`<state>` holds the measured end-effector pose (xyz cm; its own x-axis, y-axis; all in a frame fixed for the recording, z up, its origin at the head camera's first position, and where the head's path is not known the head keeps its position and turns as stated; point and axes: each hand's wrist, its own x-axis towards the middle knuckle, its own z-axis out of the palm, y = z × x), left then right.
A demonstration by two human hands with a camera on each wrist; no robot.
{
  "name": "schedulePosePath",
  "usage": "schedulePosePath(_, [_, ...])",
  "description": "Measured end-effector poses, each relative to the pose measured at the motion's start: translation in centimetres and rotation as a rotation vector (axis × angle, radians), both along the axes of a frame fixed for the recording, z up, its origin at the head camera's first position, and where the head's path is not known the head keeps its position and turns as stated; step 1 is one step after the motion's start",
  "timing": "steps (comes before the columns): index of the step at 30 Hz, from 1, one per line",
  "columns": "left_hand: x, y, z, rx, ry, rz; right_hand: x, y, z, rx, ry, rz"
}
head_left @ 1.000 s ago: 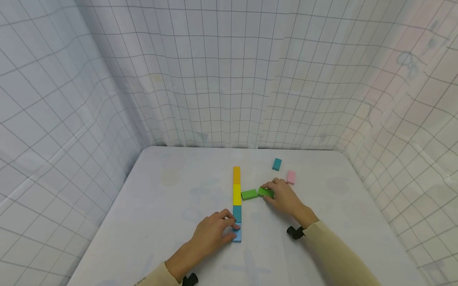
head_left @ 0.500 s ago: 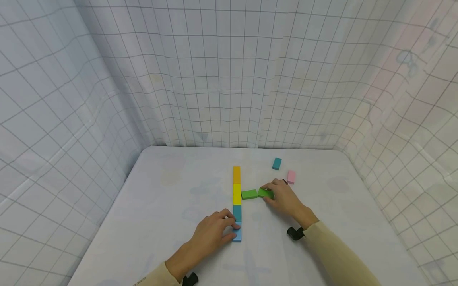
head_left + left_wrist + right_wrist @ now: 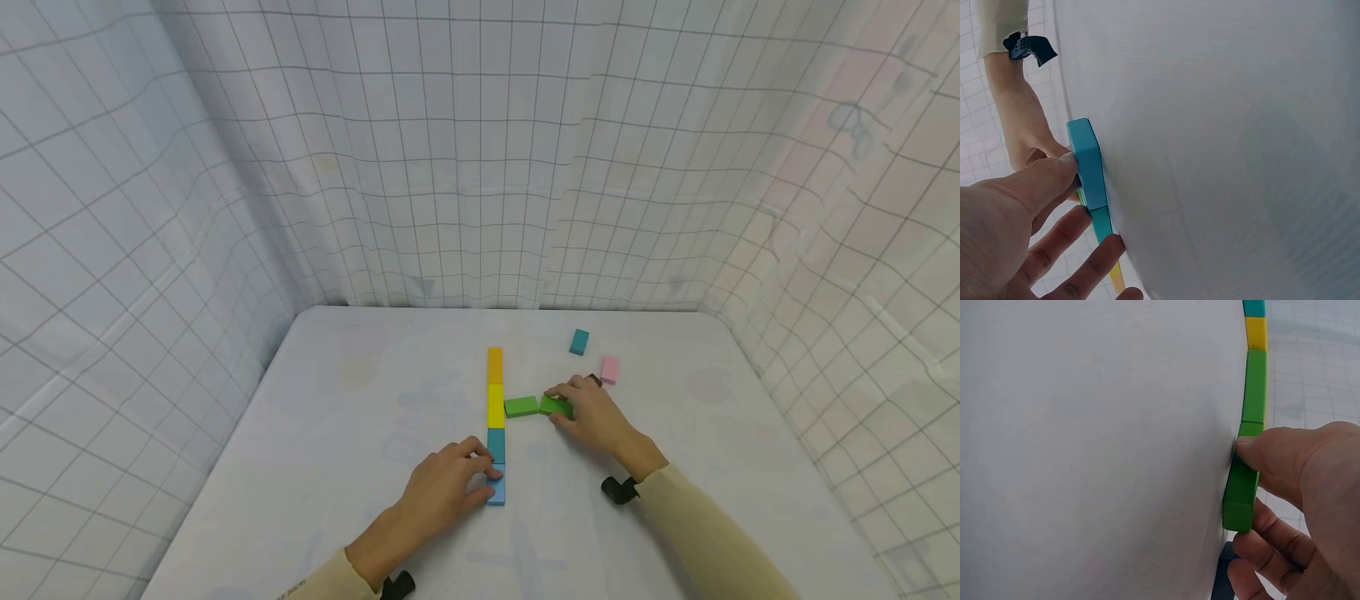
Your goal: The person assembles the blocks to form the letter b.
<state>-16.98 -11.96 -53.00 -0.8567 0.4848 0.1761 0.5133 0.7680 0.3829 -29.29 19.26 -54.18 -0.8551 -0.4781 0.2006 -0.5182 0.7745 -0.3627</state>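
Observation:
In the head view, my left hand (image 3: 447, 482) pinches the light blue block (image 3: 496, 492) at the near end of a straight column. Its thumb lies along the block's side in the left wrist view. My right hand (image 3: 596, 417) grips a green block (image 3: 1245, 475) between thumb and a finger, its other fingers loosely bent. That block meets end to end with another green block (image 3: 521, 407), which touches the column's yellow block (image 3: 496, 406). A teal block (image 3: 496, 446) lies between yellow and light blue; an orange block (image 3: 495, 365) forms the far end.
Beyond my right hand lie a loose teal block (image 3: 579, 342) and a pink block (image 3: 610, 369). A dark piece (image 3: 1224, 573) shows beside the right fingers, mostly hidden. White table (image 3: 360, 400) is enclosed by gridded curtains (image 3: 450, 167) at back and sides.
Both hands stay on their blocks, and the rows look the same. A dark piece behind the right knuckles has come into sight; the whole view shifts very slightly.

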Motion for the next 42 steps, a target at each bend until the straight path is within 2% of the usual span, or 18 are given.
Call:
schedulePosePath(5, [0.0, 0.1, 0.3, -0.007, -0.020, 0.008, 0.1, -0.1, 0.2, 0.023, -0.027, -0.016])
schedulePosePath(6, [0.4, 0.4, 1.3, -0.020, -0.052, 0.025, 0.1, -0.1, 0.2, 0.024, -0.029, -0.017])
schedulePosePath(9, [0.5, 0.5, 1.5, -0.027, -0.060, 0.028, 0.1, -0.2, 0.2, 0.023, -0.036, -0.017])
schedulePosePath(29, [0.5, 0.5, 1.4, -0.033, -0.053, 0.032, 0.2, -0.4, 0.5, 0.015, -0.040, -0.024])
schedulePosePath(42, [0.4, 0.5, 1.3, -0.036, -0.042, 0.024, 0.0, -0.2, 0.3, 0.018, -0.030, 0.002])
